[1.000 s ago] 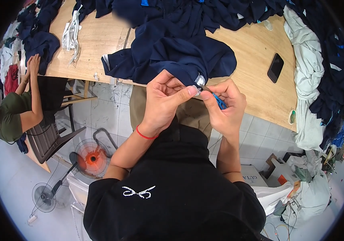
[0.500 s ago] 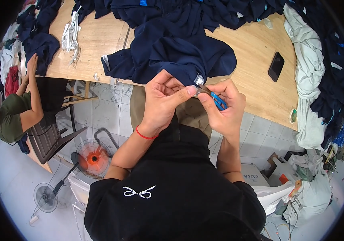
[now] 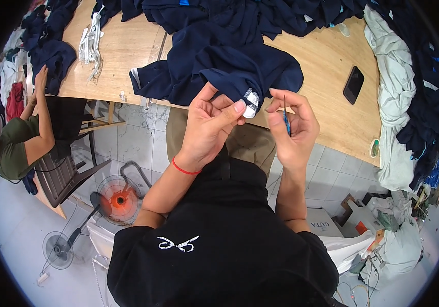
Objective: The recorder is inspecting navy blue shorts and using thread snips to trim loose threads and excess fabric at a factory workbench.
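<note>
A navy garment (image 3: 224, 61) lies crumpled over the table's near edge. My left hand (image 3: 206, 123) pinches its edge, where a white label (image 3: 250, 105) with dark stitching round it shows beside my thumb. Just to the right, clear of the cloth, my right hand (image 3: 297, 130) holds small blue-handled thread snips (image 3: 287, 120). They are seen edge-on with the tip upward, so how far the blades are apart cannot be made out.
More navy garments (image 3: 204, 18) are heaped along the wooden table's (image 3: 327, 66) far side. A black phone (image 3: 353, 85) and pale green cloth (image 3: 391, 92) lie at right, white strips (image 3: 91, 43) at left. A co-worker (image 3: 19, 133) handles navy cloth at far left, near fans (image 3: 119, 200).
My right hand has drawn the snips away from the label to the right and turned them edge-on. The label is now more exposed, and my left hand keeps its pinch on the garment.
</note>
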The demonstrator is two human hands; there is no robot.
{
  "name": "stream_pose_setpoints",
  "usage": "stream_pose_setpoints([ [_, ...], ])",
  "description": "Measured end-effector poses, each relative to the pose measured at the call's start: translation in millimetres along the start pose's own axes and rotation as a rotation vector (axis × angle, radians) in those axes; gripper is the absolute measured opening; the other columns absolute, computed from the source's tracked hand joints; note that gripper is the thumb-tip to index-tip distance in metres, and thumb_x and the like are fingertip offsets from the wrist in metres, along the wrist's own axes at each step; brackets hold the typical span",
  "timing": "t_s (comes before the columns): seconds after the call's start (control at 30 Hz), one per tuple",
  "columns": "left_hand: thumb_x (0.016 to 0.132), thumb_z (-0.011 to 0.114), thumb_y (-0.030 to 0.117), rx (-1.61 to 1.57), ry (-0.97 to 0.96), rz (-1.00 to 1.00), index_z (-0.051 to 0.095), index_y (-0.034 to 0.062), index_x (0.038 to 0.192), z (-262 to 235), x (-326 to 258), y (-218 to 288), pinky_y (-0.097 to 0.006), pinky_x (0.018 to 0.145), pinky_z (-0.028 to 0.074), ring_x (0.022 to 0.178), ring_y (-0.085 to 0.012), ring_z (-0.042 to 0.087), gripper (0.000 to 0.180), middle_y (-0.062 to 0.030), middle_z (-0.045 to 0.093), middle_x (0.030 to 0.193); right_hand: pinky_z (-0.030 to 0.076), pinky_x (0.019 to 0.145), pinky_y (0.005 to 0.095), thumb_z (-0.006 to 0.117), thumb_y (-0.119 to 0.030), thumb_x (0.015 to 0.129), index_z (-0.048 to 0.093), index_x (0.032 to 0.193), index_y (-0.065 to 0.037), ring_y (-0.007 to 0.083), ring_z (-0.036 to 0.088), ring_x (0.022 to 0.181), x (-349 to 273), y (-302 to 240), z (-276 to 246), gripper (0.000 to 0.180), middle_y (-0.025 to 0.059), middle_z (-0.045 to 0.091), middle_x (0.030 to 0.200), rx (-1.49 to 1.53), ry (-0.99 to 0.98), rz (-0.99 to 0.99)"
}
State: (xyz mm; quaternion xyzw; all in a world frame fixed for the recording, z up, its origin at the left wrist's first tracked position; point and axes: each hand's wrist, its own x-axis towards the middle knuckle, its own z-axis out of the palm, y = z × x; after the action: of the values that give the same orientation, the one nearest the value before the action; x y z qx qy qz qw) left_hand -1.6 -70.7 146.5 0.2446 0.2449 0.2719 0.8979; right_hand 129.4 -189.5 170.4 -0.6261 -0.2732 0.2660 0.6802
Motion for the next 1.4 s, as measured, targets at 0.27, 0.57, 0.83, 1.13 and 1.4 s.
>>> stream_pose_setpoints([
  [0.27, 0.099, 0.076, -0.005, 0.102, -0.025, 0.062, 0.062, 0.0014, 0.128, -1.4, -4.3, -1.9, -0.027, 0.078, 0.059, 0.092, -0.0117, 0.073, 0.033, -0.0094, 0.077, 0.106, 0.037, 0.065, 0.0204, 0.078, 0.007, 0.092, 0.072, 0.095, -0.001, 0.0038, 0.051, 0.073, 4.7, 7.7, -2.3, 0.010, 0.0013, 0.067, 0.093, -0.194, 0.048, -0.157],
  [0.57, 0.098, 0.077, -0.006, 0.109, -0.013, 0.039, 0.064, 0.0022, 0.123, -4.7, -1.6, -2.2, -0.028, 0.080, 0.059, 0.093, -0.0109, 0.072, 0.029, -0.0079, 0.077, 0.104, 0.039, 0.068, 0.0192, 0.074, -0.003, 0.101, 0.069, 0.116, 0.000, 0.0009, 0.050, 0.079, 5.5, 16.9, -34.5, 0.017, 0.0023, 0.071, 0.112, -0.318, 0.139, -0.075],
  [0.83, 0.105, 0.072, 0.006, 0.771, -0.172, 0.245, 0.074, -0.0006, 0.126, -3.2, 0.1, -1.4, -0.030, 0.093, 0.057, 0.109, -0.0150, 0.069, 0.022, -0.0106, 0.072, 0.124, 0.054, 0.078, 0.0259, 0.081, -0.003, 0.096, 0.076, 0.124, 0.002, 0.0109, 0.069, 0.085, 22.3, 20.9, -48.5, 0.029, 0.0065, 0.079, 0.115, -0.560, 0.158, -0.083],
  [1.13, 0.087, 0.085, 0.009, 1.731, 0.388, 0.698, 0.076, 0.0082, 0.125, -111.3, 6.7, 17.2, -0.050, 0.115, 0.044, 0.130, -0.0375, 0.063, 0.039, -0.0158, 0.069, 0.134, 0.056, 0.098, 0.0354, 0.089, -0.011, 0.091, 0.074, 0.132, -0.001, 0.0200, 0.072, 0.110, 41.7, 41.6, -94.0, 0.045, 0.0108, 0.076, 0.128, -0.659, 0.305, -0.176],
  [1.4, 0.101, 0.076, 0.011, 1.317, 0.288, 0.534, 0.075, 0.0038, 0.101, -44.1, 3.9, 77.5, -0.031, 0.077, 0.054, 0.080, -0.0140, 0.070, 0.007, -0.0093, 0.074, 0.084, 0.057, 0.088, 0.0317, 0.083, 0.002, 0.090, 0.076, 0.115, 0.001, 0.0158, 0.070, 0.092, 38.4, 64.5, -96.4, 0.026, 0.0084, 0.076, 0.102, -0.598, 0.174, -0.214],
])
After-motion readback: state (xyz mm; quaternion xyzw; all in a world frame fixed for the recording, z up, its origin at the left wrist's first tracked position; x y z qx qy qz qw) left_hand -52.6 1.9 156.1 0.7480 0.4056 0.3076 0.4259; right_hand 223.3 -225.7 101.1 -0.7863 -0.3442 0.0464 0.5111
